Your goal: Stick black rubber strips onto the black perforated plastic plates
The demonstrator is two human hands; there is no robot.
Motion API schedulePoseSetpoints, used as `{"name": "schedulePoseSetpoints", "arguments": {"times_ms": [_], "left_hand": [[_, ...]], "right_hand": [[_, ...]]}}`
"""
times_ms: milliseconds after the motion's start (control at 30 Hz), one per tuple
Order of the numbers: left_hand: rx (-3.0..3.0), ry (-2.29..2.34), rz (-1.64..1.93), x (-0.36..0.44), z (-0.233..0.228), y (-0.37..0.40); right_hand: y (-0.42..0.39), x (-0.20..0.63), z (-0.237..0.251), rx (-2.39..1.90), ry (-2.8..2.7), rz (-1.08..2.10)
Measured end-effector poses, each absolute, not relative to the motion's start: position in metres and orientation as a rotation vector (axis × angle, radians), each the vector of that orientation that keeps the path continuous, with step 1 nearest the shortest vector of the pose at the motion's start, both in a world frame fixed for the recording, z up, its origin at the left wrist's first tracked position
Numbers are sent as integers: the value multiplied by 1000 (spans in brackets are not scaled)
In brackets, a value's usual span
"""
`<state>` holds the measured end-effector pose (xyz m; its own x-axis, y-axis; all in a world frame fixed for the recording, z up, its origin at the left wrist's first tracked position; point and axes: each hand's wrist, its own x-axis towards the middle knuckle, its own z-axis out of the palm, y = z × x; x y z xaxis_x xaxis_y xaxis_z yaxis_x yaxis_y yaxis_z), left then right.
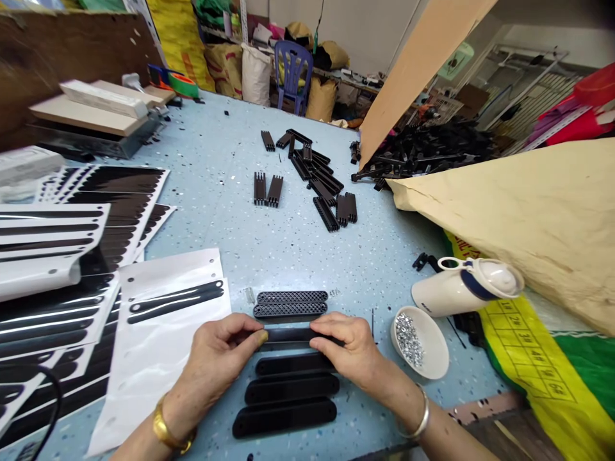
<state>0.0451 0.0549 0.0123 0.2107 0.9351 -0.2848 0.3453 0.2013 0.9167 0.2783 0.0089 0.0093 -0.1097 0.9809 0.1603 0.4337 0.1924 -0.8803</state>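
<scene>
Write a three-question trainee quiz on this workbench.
1. True or false: both the left hand and right hand grip one black strip.
2. What does the white bowl hold? A) small shiny pieces B) water C) black combs
3. How does the white jug lie?

Key:
1. True.
2. A.
3. On its side, just beyond the bowl.

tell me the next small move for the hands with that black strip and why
Probably lay the long black plastic strip down flat in line with the others. The left hand and right hand pinch its two ends just above the blue speckled table; three smooth black strips lie in a row below it and two perforated black strips above.
</scene>
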Motion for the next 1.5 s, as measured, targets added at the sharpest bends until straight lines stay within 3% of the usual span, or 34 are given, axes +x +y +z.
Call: {"name": "schedulePoseSetpoints", "arguments": {"times_ms": [467, 700, 933, 1500], "left_hand": [[1332, 1384, 680, 47, 17, 55], [1344, 1368, 662, 46, 16, 56], [1373, 1335, 639, 44, 19, 57], [1571, 1278, 684, 40, 13, 58]], "right_hand": [[12, 290, 18, -1448, -1637, 1030], [3, 298, 24, -1633, -1505, 710], [6, 275, 4, -1756, -1449, 731], [-4, 292, 13, -1557, -1474, 884]]}}
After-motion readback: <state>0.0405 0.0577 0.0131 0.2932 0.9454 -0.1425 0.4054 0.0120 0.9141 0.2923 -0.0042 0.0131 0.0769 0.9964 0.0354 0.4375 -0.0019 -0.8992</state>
